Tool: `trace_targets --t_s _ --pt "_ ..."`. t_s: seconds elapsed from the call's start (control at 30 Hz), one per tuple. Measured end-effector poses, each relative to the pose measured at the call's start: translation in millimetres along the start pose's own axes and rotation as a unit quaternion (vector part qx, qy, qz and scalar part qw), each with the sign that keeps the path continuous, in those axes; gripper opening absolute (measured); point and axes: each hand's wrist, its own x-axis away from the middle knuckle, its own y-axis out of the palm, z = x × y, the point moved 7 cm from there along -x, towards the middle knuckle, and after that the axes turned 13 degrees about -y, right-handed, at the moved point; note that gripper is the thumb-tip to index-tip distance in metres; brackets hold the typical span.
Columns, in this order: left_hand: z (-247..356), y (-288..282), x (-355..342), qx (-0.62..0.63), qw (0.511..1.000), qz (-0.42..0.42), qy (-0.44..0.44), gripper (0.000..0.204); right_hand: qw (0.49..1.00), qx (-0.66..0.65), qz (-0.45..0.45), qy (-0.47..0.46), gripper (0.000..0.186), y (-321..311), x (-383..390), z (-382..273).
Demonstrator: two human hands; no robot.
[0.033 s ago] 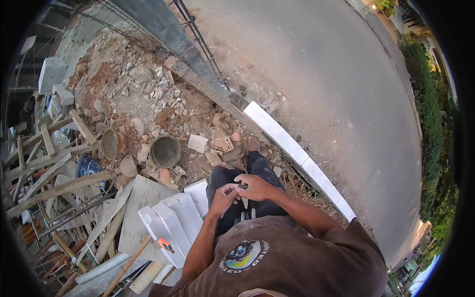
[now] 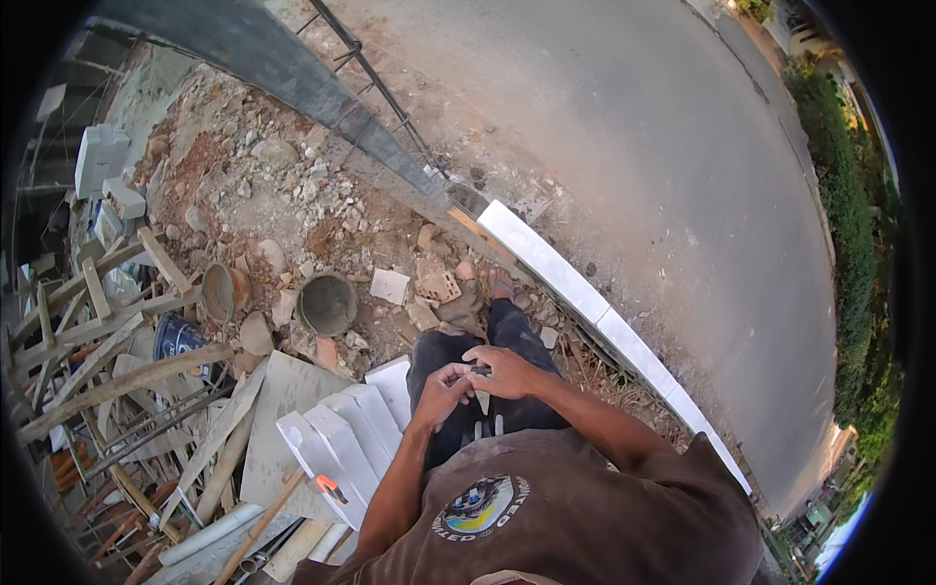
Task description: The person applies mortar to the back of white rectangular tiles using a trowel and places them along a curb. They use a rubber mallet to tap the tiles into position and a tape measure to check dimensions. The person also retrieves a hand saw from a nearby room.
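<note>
Daylight falls on a grey road (image 2: 624, 146) across the upper right, edged by white blocks (image 2: 575, 283). Rubble (image 2: 292, 185) fills the centre left, with timber (image 2: 107, 361) at far left and hedges (image 2: 858, 253) along the right.

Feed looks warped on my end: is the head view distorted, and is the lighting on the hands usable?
Head view: strong fisheye, black corners, the white block row bows near the rim. Soft, even daylight, no glare or hard shadows. Left hand and right hand are sharp, but the small item between them is too tiny to identify.
</note>
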Motion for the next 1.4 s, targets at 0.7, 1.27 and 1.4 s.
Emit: trace_targets --t_s 0.7,1.27,1.4 --pt "76 -55 -102 0.002 0.992 0.127 0.023 0.031 0.957 0.044 0.224 0.177 0.024 -259 148 205" --pt "41 -153 -465 -0.078 0.961 0.26 0.045 0.023 0.92 0.077 0.234 0.304 0.031 -278 -84 573" --pt "50 -160 -526 -0.019 0.972 0.229 0.043 0.027 0.948 0.166 0.186 0.197 0.026 -304 -111 543"
